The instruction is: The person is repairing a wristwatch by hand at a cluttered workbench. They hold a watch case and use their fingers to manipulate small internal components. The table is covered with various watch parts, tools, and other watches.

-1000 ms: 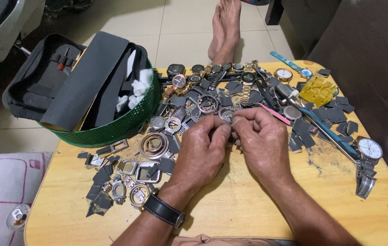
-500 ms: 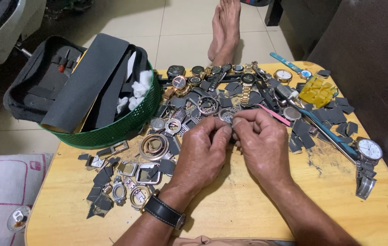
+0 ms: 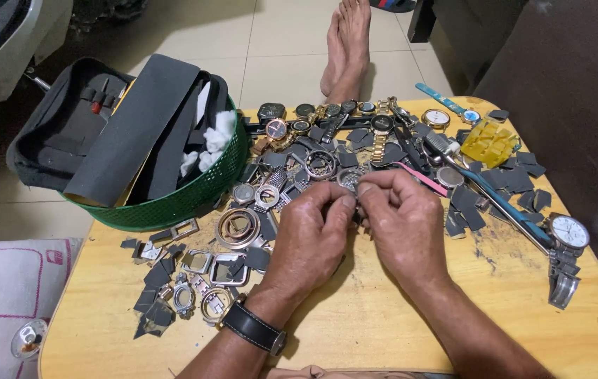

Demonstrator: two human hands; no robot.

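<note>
Wooden and pale yellow, the low table [image 3: 355, 337] carried a green mesh basket [image 3: 193, 193] at its left, holding a grey tool pouch [image 3: 130, 126]. A spread of watch cases and dark parts [image 3: 327, 151] lay beyond the hands. Left hand [image 3: 309, 235] and right hand [image 3: 404, 224] met fingertip to fingertip above the table's middle, both pinching a small silvery round watch part [image 3: 353, 184], mostly hidden by the fingers. A white-faced wristwatch [image 3: 569, 231] lay near the right edge.
</note>
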